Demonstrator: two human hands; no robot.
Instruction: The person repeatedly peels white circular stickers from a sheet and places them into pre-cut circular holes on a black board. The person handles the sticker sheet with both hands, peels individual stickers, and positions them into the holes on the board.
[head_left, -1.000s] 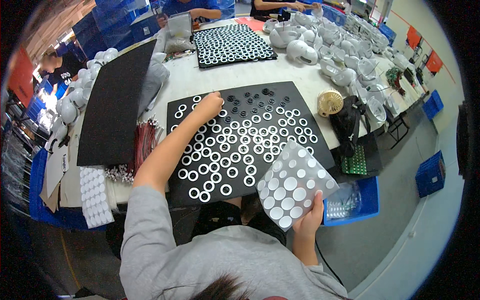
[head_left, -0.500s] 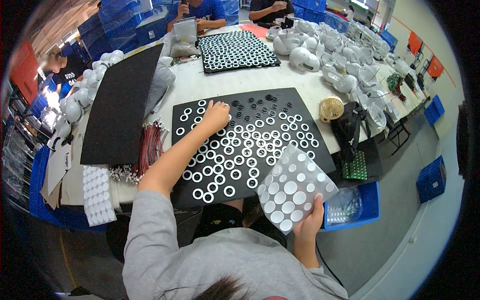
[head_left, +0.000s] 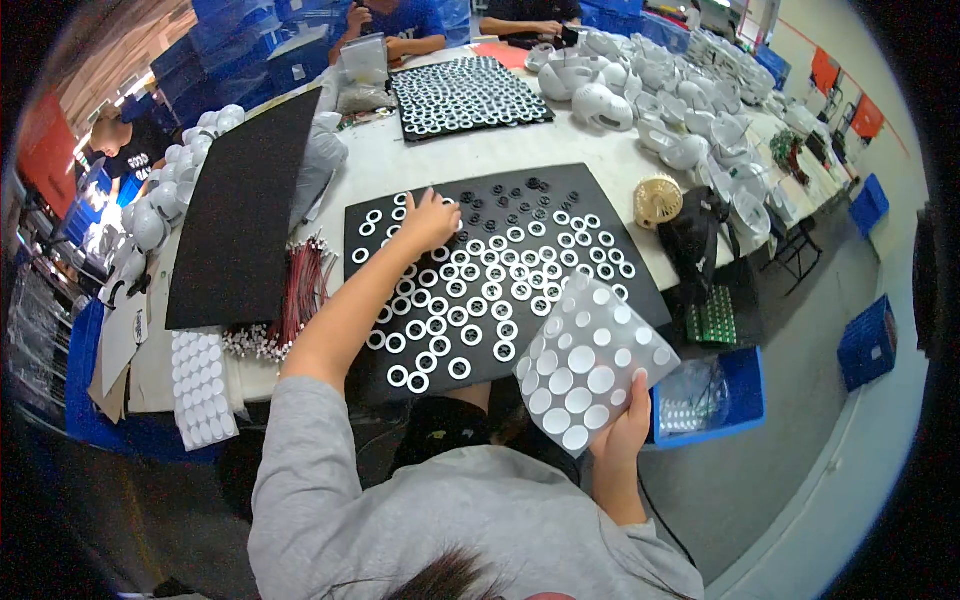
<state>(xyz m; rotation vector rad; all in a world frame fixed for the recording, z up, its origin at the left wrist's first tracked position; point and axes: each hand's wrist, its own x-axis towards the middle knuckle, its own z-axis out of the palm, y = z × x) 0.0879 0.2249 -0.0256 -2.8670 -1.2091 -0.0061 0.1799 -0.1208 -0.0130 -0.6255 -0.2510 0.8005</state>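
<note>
black foam mat [head_left: 640,275] on the table – rows of white rings [head_left: 470,290] | clear sheet of white discs [head_left: 590,365] – right hand [head_left: 625,425] clamped on its lower edge | left hand [head_left: 430,222] has slid up-mat, fingertips now down on rings – placing continues

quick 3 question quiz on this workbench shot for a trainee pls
1. True or false: the right hand holds a sheet of round white stickers.
2. What does the left hand touch? A) the small round fan B) the black mat with white rings C) the bundle of red wires
3. Fill in: the blue bin sits on the person's ____ side.

Key: 1 true. 2 B, the hand rests on the black mat among the white rings; the fan and red wires lie apart. 3 right.
</note>
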